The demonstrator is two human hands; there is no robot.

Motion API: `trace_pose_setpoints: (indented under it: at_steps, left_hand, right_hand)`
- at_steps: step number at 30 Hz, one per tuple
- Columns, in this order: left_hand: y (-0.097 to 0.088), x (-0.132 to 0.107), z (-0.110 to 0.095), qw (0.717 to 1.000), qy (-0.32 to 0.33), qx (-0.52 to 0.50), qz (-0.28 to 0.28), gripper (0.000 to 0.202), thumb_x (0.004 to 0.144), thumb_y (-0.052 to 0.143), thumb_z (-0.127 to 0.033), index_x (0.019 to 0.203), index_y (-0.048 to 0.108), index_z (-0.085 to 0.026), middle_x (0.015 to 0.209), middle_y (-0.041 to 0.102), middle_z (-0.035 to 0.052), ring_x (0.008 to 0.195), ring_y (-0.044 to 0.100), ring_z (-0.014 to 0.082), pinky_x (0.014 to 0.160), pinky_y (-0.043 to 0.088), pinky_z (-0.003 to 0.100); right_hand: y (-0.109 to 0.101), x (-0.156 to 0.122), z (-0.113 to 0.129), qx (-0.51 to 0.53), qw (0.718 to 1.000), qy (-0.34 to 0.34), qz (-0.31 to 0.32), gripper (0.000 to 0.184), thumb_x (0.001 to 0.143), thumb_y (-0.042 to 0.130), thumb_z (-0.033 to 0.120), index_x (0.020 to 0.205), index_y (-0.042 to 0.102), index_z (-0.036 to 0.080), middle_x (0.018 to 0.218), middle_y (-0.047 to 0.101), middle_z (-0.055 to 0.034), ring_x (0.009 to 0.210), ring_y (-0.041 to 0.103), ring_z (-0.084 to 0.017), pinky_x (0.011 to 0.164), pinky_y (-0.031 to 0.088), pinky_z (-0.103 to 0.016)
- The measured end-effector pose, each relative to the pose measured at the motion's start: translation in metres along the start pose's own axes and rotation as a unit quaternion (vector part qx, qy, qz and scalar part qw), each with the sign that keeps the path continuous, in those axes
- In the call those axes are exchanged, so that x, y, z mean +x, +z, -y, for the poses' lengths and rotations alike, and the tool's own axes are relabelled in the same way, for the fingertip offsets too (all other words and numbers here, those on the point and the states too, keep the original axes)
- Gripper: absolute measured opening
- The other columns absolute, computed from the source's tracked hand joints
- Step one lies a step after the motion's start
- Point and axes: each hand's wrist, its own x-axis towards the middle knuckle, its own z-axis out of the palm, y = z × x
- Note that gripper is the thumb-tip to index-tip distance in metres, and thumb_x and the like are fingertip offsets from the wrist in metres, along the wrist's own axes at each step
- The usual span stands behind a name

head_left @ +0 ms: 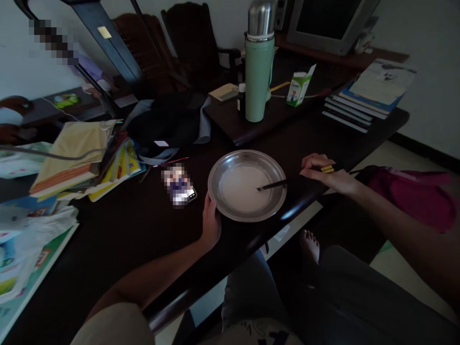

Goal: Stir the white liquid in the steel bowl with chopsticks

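A round metal plate holding a white substance sits near the front edge of a dark table. My left hand grips the plate's near-left rim, fingers closed on it. My right hand is closed on a pair of dark chopsticks with yellow bands near the top. Their tips rest in the white substance at the plate's centre.
A phone lies left of the plate. Piled books and papers fill the left side. A green thermos, small bottle and carton stand behind. Stacked books lie at the right, a pink bag beside them.
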Motion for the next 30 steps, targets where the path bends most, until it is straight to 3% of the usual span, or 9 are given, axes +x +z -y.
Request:
trace_pose_setpoints:
  at_steps: [2, 5, 10, 13, 16, 20, 25, 30]
  left_hand:
    - [0.0, 0.0, 0.0, 1.0, -0.003, 0.0, -0.004, 0.05, 0.089, 0.064, -0.054, 0.133, 0.063, -0.029, 0.147, 0.06, 0.0058, 0.144, 0.048, 0.0293, 0.123, 0.034, 0.046]
    - [0.001, 0.0, 0.0, 1.0, 0.0, -0.007, -0.004, 0.049, 0.089, 0.064, -0.053, 0.132, 0.063, -0.029, 0.146, 0.061, 0.0057, 0.143, 0.048, 0.0292, 0.122, 0.035, 0.046]
    - [0.0, 0.0, 0.0, 1.0, 0.003, -0.009, -0.004, 0.047, 0.089, 0.065, -0.05, 0.131, 0.064, -0.029, 0.144, 0.062, 0.0052, 0.142, 0.049, 0.0284, 0.123, 0.034, 0.045]
    - [0.0, 0.001, 0.0, 1.0, -0.004, -0.018, -0.003, 0.049, 0.087, 0.068, -0.051, 0.13, 0.065, -0.029, 0.142, 0.064, 0.0056, 0.141, 0.051, 0.0292, 0.122, 0.036, 0.046]
    - [0.001, 0.001, 0.0, 1.0, 0.001, -0.015, -0.002, 0.049, 0.087, 0.067, -0.052, 0.129, 0.065, -0.028, 0.142, 0.064, 0.0058, 0.141, 0.051, 0.0292, 0.122, 0.036, 0.046]
    - [0.0, 0.0, 0.0, 1.0, 0.008, -0.002, 0.006, 0.051, 0.088, 0.065, -0.054, 0.131, 0.064, -0.028, 0.145, 0.062, 0.0062, 0.142, 0.049, 0.0295, 0.122, 0.035, 0.046]
    - [-0.002, 0.001, 0.003, 1.0, 0.008, 0.004, 0.012, 0.052, 0.089, 0.062, -0.055, 0.134, 0.062, -0.03, 0.145, 0.061, 0.0064, 0.144, 0.048, 0.0291, 0.123, 0.034, 0.048]
    - [-0.002, 0.002, 0.004, 1.0, 0.017, 0.009, 0.01, 0.048, 0.091, 0.061, -0.054, 0.132, 0.063, -0.031, 0.147, 0.06, 0.0052, 0.145, 0.046, 0.0286, 0.123, 0.034, 0.047]
  right_hand:
    - [-0.001, -0.007, 0.008, 0.013, 0.999, -0.009, 0.044, 0.042, 0.082, 0.065, 0.065, 0.066, 0.062, 0.026, 0.093, 0.068, -0.0047, 0.099, 0.06, -0.029, 0.096, 0.044, -0.051]
    - [0.014, -0.012, 0.024, 0.034, 0.996, -0.027, 0.073, 0.046, 0.083, 0.063, 0.07, 0.068, 0.064, 0.026, 0.097, 0.066, -0.0056, 0.103, 0.058, -0.028, 0.097, 0.044, -0.05]
    - [0.053, -0.005, 0.045, 0.019, 0.998, -0.027, 0.062, 0.038, 0.085, 0.064, 0.064, 0.078, 0.068, 0.027, 0.106, 0.066, -0.0065, 0.11, 0.054, -0.031, 0.096, 0.041, -0.054]
    - [0.062, 0.007, 0.044, -0.003, 0.999, -0.007, 0.032, 0.032, 0.087, 0.064, 0.058, 0.081, 0.069, 0.027, 0.11, 0.066, -0.007, 0.113, 0.052, -0.034, 0.093, 0.041, -0.054]
    - [0.055, 0.018, 0.033, -0.01, 1.0, 0.0, -0.02, 0.03, 0.085, 0.065, 0.055, 0.076, 0.068, 0.026, 0.104, 0.067, -0.007, 0.112, 0.053, -0.035, 0.094, 0.04, -0.055]
    - [0.028, 0.02, 0.013, -0.011, 0.998, 0.005, -0.058, 0.032, 0.083, 0.066, 0.056, 0.07, 0.064, 0.026, 0.094, 0.068, -0.0062, 0.108, 0.056, -0.033, 0.098, 0.04, -0.055]
    - [0.001, 0.004, 0.008, 0.004, 1.0, -0.014, 0.017, 0.041, 0.082, 0.064, 0.065, 0.067, 0.061, 0.026, 0.091, 0.068, -0.0051, 0.095, 0.06, -0.028, 0.096, 0.043, -0.051]
    - [0.015, -0.01, 0.032, 0.029, 0.995, -0.032, 0.088, 0.047, 0.082, 0.061, 0.071, 0.069, 0.064, 0.026, 0.095, 0.067, -0.0064, 0.102, 0.058, -0.029, 0.096, 0.045, -0.051]
